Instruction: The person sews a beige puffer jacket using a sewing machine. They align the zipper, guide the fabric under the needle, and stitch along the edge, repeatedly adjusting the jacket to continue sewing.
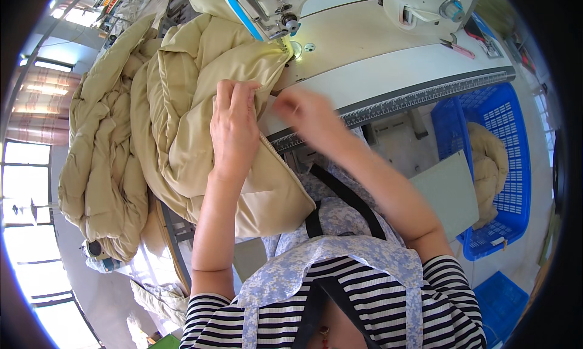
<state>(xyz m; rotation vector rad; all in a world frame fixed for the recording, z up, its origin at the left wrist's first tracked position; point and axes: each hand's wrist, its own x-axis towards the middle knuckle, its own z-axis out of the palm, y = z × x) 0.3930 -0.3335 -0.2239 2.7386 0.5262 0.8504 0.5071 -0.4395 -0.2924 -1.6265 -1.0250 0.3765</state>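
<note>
A beige padded jacket [188, 106] lies in folds over the left of the sewing table and hangs down to my lap. A zipper [285, 167] runs along its right edge. My left hand [234, 121] is closed on that edge, its fingers pinching the cloth. The jacket's far corner reaches under the needle area of a white and blue sewing machine [279, 21], where a small light shines. Just right of the jacket edge, my right hand [306, 115] hovers near the table's front, blurred by motion. Its fingers look bent, but whether anything is in them is unclear.
A ruler strip [401, 106] lines the table's front edge. Pink-handled snips [458, 49] lie at the table's right. Below stands a blue plastic basket [516, 161] with beige padded pieces [486, 161] inside. More padded beige cloth [103, 161] is heaped at the far left.
</note>
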